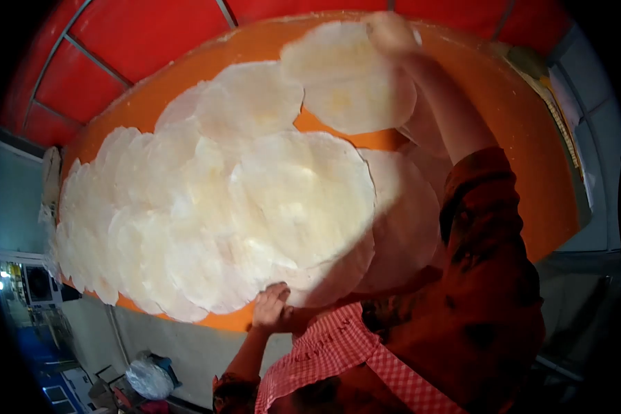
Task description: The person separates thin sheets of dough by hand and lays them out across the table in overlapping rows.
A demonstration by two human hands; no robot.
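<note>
Thin, pale round sheets of dough (303,200) lie overlapping across an orange tabletop (531,186). At the far side, my right hand (392,34), slightly blurred, is closed at the upper right edge of one round dough sheet (352,83). That sheet lies mostly flat, its lower edge over bare orange surface. My left hand (272,307) is at the near table edge, its fingers bent together against the rim of the nearest sheets. Whether they pinch any dough is hidden. My right forearm crosses above more sheets (400,214), which lie in shadow.
Red panels with metal bars (145,41) stand behind the far edge. Folded cloth or sacking (538,76) lies along the right end. A silvery round bundle (150,378) is on the floor at lower left, near several boxes. I wear a red checked apron (331,345).
</note>
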